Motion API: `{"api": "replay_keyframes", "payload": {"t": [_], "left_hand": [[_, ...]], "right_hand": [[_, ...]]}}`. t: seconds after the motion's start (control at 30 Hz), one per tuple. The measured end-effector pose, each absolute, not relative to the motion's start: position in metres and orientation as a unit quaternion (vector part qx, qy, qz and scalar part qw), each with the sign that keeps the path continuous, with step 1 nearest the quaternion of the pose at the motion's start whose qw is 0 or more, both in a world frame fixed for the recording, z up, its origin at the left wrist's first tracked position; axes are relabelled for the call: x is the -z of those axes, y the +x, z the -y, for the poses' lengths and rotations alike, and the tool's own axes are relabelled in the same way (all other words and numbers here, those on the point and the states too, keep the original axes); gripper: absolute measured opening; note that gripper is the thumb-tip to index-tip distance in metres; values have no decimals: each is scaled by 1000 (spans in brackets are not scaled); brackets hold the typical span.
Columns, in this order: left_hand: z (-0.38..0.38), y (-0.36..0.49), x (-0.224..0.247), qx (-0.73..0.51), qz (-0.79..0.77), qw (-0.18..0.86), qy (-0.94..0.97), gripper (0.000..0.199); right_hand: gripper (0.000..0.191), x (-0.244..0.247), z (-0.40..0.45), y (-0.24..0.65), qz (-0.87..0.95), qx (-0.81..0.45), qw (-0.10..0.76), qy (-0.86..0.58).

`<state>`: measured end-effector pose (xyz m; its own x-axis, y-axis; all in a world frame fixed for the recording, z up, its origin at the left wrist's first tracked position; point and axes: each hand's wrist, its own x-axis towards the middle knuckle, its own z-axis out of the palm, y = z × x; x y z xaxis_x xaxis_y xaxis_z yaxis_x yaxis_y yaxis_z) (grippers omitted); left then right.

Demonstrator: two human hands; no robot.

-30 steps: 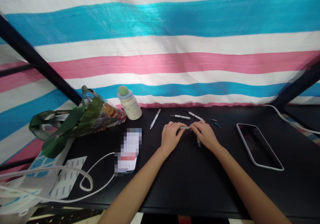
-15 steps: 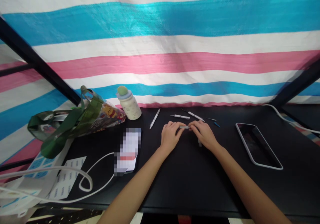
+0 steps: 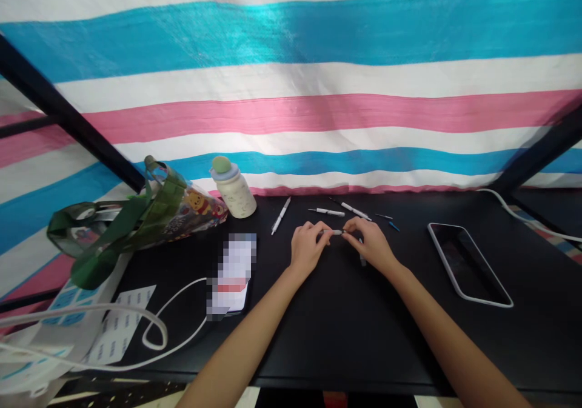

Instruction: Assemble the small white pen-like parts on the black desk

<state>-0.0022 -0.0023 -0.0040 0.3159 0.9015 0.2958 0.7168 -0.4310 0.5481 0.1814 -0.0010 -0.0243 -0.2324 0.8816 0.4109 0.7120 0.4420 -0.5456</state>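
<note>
Over the black table (image 3: 327, 323), my left hand (image 3: 308, 245) pinches a short grey-white pen barrel (image 3: 336, 232) between thumb and fingers. My right hand (image 3: 370, 241) has its thumb and forefinger closed on the barrel's other end, where a small tip shows. A small greyish clear piece (image 3: 362, 257) lies under my right hand, partly covered. Behind the hands are a whole white pen (image 3: 280, 216) and two white pens with thin dark ends, one nearer (image 3: 330, 213) and one farther back (image 3: 356, 209). A thin dark piece (image 3: 384, 216) and a small blue piece (image 3: 394, 226) lie to the right.
At the left, a phone (image 3: 234, 274) with a white cable (image 3: 182, 290) lies near a green-handled bag (image 3: 159, 214) and a cream bottle (image 3: 237, 196). A white-edged phone (image 3: 470, 265) lies at the right. Striped sheeting (image 3: 318, 114) hangs behind the table.
My fingers have shifted slightly on the pen barrel, and more of it shows between the two hands. The other things on the table have stayed put.
</note>
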Motion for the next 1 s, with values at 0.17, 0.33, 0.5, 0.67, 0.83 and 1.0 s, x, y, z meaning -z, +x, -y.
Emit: {"api": "replay_keyframes", "payload": {"t": [0.17,0.33,0.5,0.67,0.83,1.0], "left_hand": [[2,-2,4,-287,-490,171,805,21],[1,-2,5,-279,-476,176,815,19],[0,-2,5,-276,-471,178,819,18],[1,-2,6,-279,-461,171,825,19],[3,-1,6,-274,-443,172,836,16],[3,-1,5,-289,-454,177,824,19]], "right_hand": [[14,23,2,181,783,-139,341,-502],[11,23,2,181,786,-131,338,-501],[10,21,3,182,797,-110,316,-503],[15,20,4,182,806,-93,291,-507],[28,18,5,182,799,-130,288,-511],[22,18,5,180,789,-158,312,-506]]}}
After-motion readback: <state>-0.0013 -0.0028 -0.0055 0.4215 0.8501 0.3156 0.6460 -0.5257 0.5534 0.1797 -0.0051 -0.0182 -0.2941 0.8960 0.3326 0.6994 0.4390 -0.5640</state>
